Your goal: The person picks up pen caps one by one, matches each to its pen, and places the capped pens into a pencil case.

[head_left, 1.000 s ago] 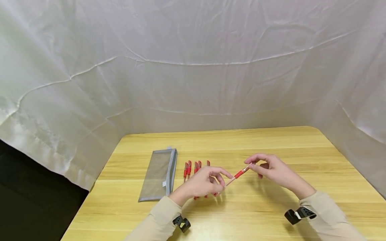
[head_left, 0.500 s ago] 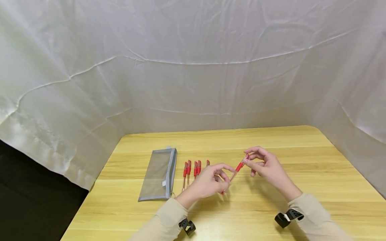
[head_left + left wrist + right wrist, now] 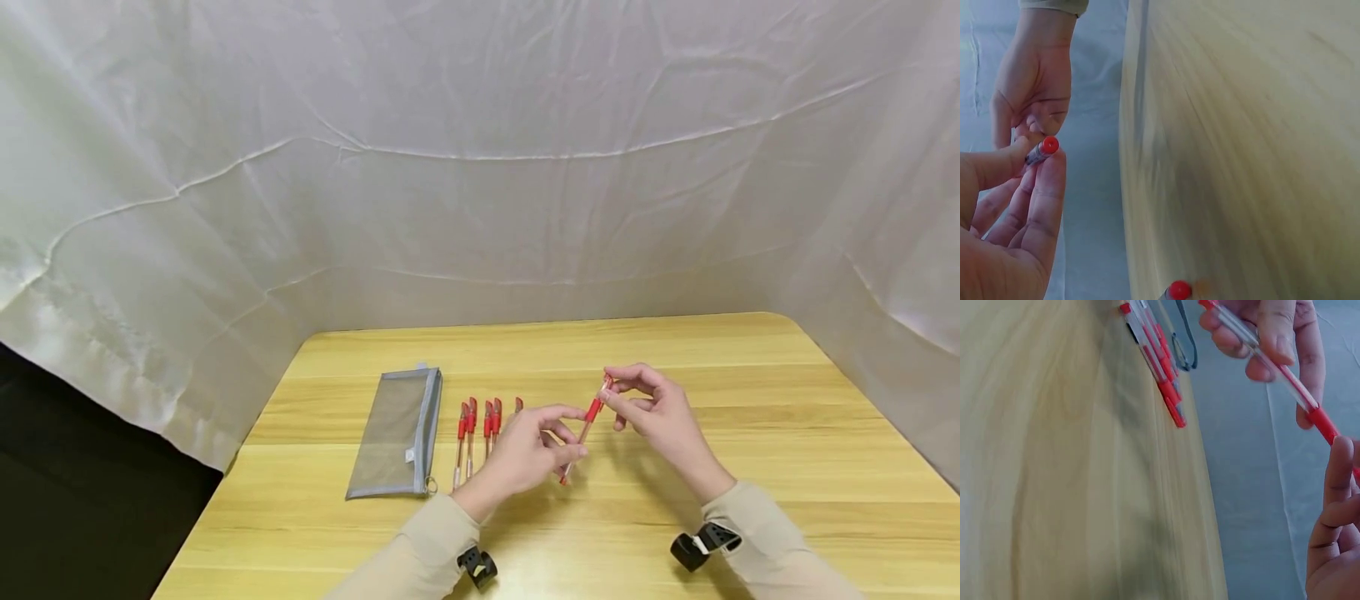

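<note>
A red gel pen (image 3: pixel 592 411) with a clear barrel, red grip and red cap is held slantwise above the table between both hands. My left hand (image 3: pixel 525 450) pinches its barrel towards the lower end, thumb against forefinger. My right hand (image 3: pixel 660 417) pinches the capped upper end. The right wrist view shows the clear barrel (image 3: pixel 1291 387) crossing the left fingers and the red grip reaching the right fingertips. In the left wrist view the red end plug (image 3: pixel 1050 144) pokes out past the left fingers. Several similar red pens (image 3: pixel 470 417) lie left of my left hand, partly hidden by it.
A grey mesh zip pouch (image 3: pixel 390 437) with a zipper ring lies flat on the wooden table (image 3: pixel 675 342), left of the pens. Pale cloth (image 3: pixel 480 208) hangs behind the table and along its sides. Each wrist wears a small black camera (image 3: pixel 480 567).
The held pen has swung to a steeper slant, its capped end moving up and left. My right hand has shifted left with it, and my left hand slightly right.
</note>
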A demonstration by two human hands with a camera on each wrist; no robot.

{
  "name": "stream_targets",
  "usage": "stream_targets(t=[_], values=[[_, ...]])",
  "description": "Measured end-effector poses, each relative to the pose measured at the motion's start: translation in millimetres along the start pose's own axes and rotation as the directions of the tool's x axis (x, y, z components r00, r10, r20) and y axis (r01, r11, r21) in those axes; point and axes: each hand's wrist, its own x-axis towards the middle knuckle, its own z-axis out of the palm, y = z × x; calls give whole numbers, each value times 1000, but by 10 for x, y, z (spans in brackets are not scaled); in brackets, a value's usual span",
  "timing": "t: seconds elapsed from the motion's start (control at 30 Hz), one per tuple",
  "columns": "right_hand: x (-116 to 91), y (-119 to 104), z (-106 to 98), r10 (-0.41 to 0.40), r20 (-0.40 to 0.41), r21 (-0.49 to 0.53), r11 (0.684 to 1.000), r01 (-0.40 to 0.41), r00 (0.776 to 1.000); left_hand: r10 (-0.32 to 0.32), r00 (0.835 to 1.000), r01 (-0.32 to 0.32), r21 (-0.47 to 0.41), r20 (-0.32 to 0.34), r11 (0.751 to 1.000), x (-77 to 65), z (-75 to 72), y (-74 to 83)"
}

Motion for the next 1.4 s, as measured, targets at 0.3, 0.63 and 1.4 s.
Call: stream_targets(t=[0.3, 0.63, 1.4], values=[[-38, -23, 11, 71, -10, 45, 997, -70, 997, 33, 996, -27, 78, -82, 997, -9, 71, 25], [-73, 24, 20, 85, 0, 64, 994, -85, 996, -48, 994, 46, -23, -95, 999, -7, 114, 13], [-36, -52, -12, 131, 46, 68, 989, -134, 990, -157, 987, 152, -343, 14, 927, 19, 94, 19]])
